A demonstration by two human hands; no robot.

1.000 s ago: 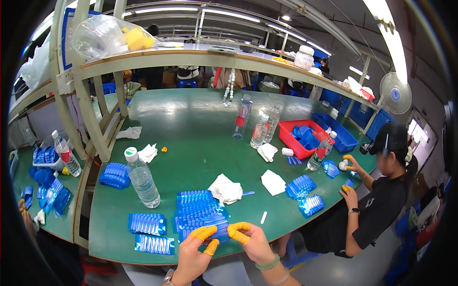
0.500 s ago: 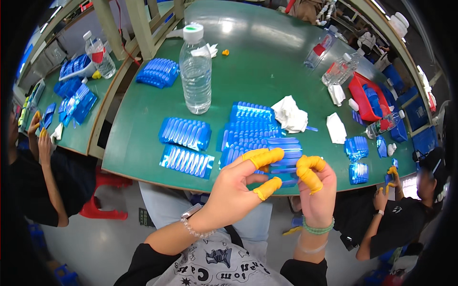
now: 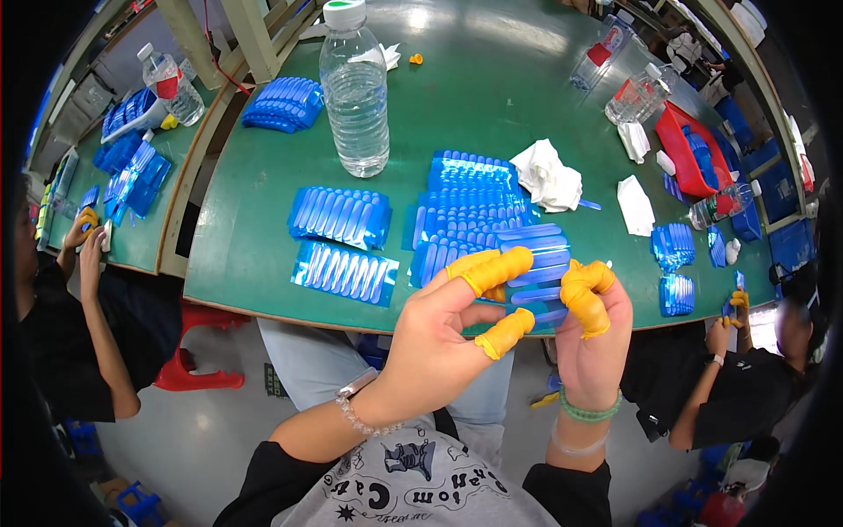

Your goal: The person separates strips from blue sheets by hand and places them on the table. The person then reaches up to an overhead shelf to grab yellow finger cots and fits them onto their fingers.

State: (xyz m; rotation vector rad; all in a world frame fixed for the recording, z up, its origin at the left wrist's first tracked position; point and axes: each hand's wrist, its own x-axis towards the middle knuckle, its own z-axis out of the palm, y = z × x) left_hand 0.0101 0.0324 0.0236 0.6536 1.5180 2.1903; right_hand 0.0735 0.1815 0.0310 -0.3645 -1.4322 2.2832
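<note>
Between my two hands is a translucent blue sheet of rounded strips (image 3: pixel 542 252), tilted above the table's near edge. My left hand (image 3: pixel 439 321) pinches its left side, with yellow finger cots on the thumb and fingers. At the sheet's lower right, my right hand (image 3: pixel 597 329) has its yellow-covered fingers bent and closed on the edge. Just beyond lies an overlapping pile of similar blue sheets (image 3: pixel 465 206). Left of it are a stack of blue strip sheets (image 3: pixel 341 217) and a single shiny sheet (image 3: pixel 345 273). My fingers partly hide the held sheet.
A clear water bottle (image 3: pixel 354 97) stands upright beyond the stacks. Crumpled white tissue (image 3: pixel 546 176) lies beside the pile, and another blue stack (image 3: pixel 283 104) sits far left. At right are a red bin (image 3: pixel 672 140) and more bottles. Co-workers sit on both sides.
The view has shifted, so the table's contents sit higher in the picture. Both hands keep their grip on the blue sheet, and my right fingers have shifted slightly along its edge.
</note>
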